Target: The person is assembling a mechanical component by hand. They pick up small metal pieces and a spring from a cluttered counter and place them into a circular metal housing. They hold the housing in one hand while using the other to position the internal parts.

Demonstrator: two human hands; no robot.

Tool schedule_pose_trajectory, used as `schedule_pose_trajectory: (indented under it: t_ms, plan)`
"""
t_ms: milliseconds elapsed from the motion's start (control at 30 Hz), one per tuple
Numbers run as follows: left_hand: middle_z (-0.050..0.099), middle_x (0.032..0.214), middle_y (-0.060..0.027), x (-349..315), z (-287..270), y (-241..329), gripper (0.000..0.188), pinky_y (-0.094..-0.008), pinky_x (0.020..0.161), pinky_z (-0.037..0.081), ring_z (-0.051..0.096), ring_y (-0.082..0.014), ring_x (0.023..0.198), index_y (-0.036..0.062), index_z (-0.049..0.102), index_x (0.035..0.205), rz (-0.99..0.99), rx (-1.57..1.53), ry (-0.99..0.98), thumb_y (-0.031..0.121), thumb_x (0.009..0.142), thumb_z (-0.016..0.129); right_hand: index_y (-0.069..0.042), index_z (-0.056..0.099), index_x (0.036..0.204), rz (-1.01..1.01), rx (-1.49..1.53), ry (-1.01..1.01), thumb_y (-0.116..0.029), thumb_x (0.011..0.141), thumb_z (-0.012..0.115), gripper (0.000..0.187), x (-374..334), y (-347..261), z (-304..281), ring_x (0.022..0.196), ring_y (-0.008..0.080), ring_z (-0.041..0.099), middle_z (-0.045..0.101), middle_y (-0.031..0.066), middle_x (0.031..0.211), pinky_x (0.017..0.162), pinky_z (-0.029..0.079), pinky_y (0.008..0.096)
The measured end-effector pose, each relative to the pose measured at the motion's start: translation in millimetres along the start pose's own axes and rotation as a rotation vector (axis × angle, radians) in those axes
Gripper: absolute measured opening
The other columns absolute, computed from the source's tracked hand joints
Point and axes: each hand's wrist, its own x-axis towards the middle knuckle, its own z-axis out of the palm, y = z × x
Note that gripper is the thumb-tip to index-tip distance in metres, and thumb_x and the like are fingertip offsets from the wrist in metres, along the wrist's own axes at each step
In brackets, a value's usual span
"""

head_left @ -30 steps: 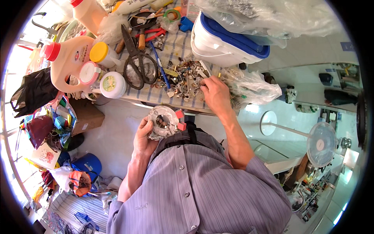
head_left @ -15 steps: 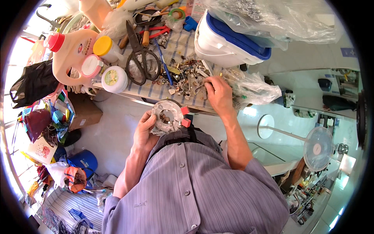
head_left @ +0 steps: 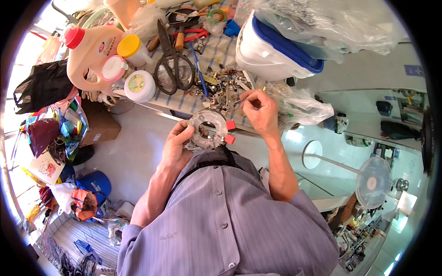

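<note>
Left hand (head_left: 178, 141) grips grey ring (head_left: 221, 126) before bench (head_left: 177, 102) edge, nearer right hand (head_left: 262, 112) than a second ago. Right fingers pinch small thin piece (head_left: 239, 101) (too tiny to identify).

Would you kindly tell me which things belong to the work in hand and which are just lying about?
Apparently in use: grey ring in the left hand; heap of small parts beside the right hand.

Apparently lying about: scissors; lidded bucket; peach jug; fan.
</note>
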Motion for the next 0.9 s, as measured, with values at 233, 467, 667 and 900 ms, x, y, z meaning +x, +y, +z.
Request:
schedule_pose_trajectory:
  t_ms: [233,467,667,900]
  plan:
    - [0.07,0.101,-0.0064,-0.3,10.4,-1.8,0.012,-0.0396,0.086,0.06,0.069,-0.0183,0.091,0.005,0.063,0.109,0.022,0.016,-0.005,0.009,0.098,0.067,0.001,0.063,0.086,0.323,0.517,-0.057,0.004,0.087,0.061,0.004,-1.7,-3.3,-1.3,0.064,0.0084,0.063,0.069,0.0035,0.083,0.058,0.05,0.0267]
    - [0.07,0.097,-0.0039,2.4,16.1,-0.9,0.013,-0.0317,0.08,0.056,0.066,-0.0138,0.086,0.0039,0.064,0.107,0.078,0.137,0.0,0.007,0.096,0.07,0.0,0.065,0.09,-0.218,-0.1,-0.193,0.005,0.086,0.066,0.006,0.3,-44.1,-15.1,0.071,0.0147,0.067,0.07,0.0084,0.087,0.062,0.053,0.0288]
    - [0.07,0.094,-0.0024,7.1,10.4,-3.8,0.014,-0.0288,0.077,0.054,0.065,-0.0116,0.084,0.0038,0.064,0.104,0.103,0.18,-0.028,0.006,0.093,0.073,0.0,0.066,0.09,-0.358,-0.228,-0.304,0.003,0.08,0.073,0.012,4.5,-51.7,-19.9,0.081,0.0281,0.07,0.07,0.0119,0.092,0.07,0.055,0.0354]
    - [0.07,0.095,-0.0025,5.8,15.3,-2.5,0.014,-0.0272,0.078,0.052,0.064,-0.0112,0.084,0.0036,0.065,0.104,0.112,0.18,-0.019,0.006,0.093,0.073,0.0,0.067,0.092,-0.313,-0.222,-0.387,0.001,0.082,0.073,0.011,3.0,-47.3,-19.4,0.084,0.0315,0.07,0.07,0.0139,0.093,0.075,0.055,0.0383]
